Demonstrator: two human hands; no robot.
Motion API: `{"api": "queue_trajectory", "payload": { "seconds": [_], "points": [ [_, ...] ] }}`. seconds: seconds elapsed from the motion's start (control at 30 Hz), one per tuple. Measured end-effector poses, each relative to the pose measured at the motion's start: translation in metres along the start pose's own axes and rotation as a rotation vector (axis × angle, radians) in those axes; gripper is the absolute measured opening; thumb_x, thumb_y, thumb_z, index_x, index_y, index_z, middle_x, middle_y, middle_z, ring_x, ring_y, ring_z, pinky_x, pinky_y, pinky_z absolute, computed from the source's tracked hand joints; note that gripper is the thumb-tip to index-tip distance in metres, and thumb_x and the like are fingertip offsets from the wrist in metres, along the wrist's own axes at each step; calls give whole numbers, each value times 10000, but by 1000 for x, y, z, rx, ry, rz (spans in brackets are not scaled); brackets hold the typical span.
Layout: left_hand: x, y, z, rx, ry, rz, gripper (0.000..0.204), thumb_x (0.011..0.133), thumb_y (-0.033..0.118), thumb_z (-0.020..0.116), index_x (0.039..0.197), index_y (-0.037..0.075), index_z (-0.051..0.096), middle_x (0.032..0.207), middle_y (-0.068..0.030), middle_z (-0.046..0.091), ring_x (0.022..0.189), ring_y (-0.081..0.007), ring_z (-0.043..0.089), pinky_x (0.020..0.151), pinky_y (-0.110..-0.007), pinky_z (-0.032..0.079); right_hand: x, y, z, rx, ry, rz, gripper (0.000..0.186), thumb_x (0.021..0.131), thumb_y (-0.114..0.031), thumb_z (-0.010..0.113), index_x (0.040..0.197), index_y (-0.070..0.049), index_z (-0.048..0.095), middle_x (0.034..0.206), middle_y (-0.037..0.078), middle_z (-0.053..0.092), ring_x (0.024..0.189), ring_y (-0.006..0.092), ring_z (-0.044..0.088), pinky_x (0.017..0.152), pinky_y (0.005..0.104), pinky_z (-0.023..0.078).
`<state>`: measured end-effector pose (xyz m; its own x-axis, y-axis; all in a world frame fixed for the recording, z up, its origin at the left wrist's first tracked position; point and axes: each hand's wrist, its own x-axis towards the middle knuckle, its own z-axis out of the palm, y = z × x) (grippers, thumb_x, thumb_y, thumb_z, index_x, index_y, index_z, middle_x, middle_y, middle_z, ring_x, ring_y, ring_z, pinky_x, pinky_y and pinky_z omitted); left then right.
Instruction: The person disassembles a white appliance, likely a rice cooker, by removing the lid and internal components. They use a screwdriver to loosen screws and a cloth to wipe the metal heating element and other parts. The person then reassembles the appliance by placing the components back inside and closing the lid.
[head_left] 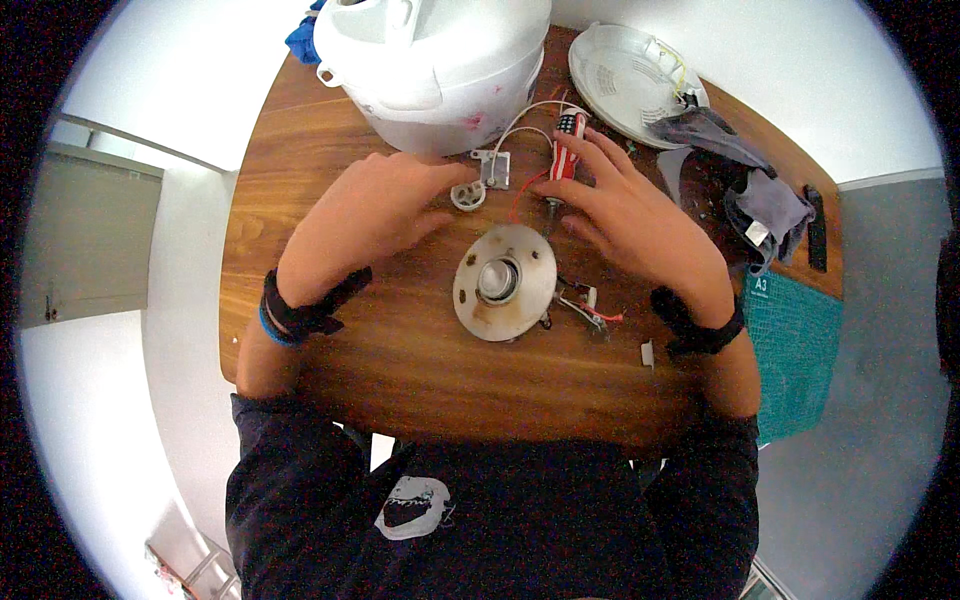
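Note:
My right hand (628, 198) has its fingers and thumb around the red and black handle of a screwdriver (564, 160), whose shaft points toward me. My left hand (385, 208) holds nothing; its thumb and fingers are apart. Its fingertips reach the edge of a small round white part (467, 195), beside a square metal bracket (496, 172) with pale wires. Between my hands and nearer to me lies a stained round metal heating plate (518, 310) with a raised centre. Loose wires (600, 318) with a red end stick out at its right.
A white rice cooker body (430, 105) stands at the back left. A round vented cover (625, 85) lies at the back right, near a grey cloth (775, 205) and a black strip (817, 230). A green cutting mat (795, 350) and a small white piece (647, 353) lie at right.

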<state>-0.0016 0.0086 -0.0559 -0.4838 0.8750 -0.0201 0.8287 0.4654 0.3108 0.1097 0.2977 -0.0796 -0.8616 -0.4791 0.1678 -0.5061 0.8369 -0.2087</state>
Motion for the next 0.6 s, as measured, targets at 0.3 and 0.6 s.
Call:
{"api": "queue_trajectory", "payload": {
  "seconds": [0.3, 0.6],
  "points": [
    [7, -9, 11, 3, 2, -37, 387, 885, 179, 741, 1253, 125, 634, 944, -199, 732, 892, -449, 704, 754, -553, 570, 22, 6, 1, 23, -126, 62, 375, 891, -21, 594, 1260, -84, 622, 1514, 139, 511, 1282, 425, 568, 1059, 466, 553],
    [0, -8, 5, 43, -91, -22, 398, 884, 126, 672, 1264, 100, 556, 805, -209, 697, 785, -459, 689, 677, -589, 539, 17, 17, 4, 7, -112, -17, 357, 900, -44, 561, 1255, -41, 600, 1434, 129, 565, 1287, 397, 573, 1043, 439, 564]
  ]
}}
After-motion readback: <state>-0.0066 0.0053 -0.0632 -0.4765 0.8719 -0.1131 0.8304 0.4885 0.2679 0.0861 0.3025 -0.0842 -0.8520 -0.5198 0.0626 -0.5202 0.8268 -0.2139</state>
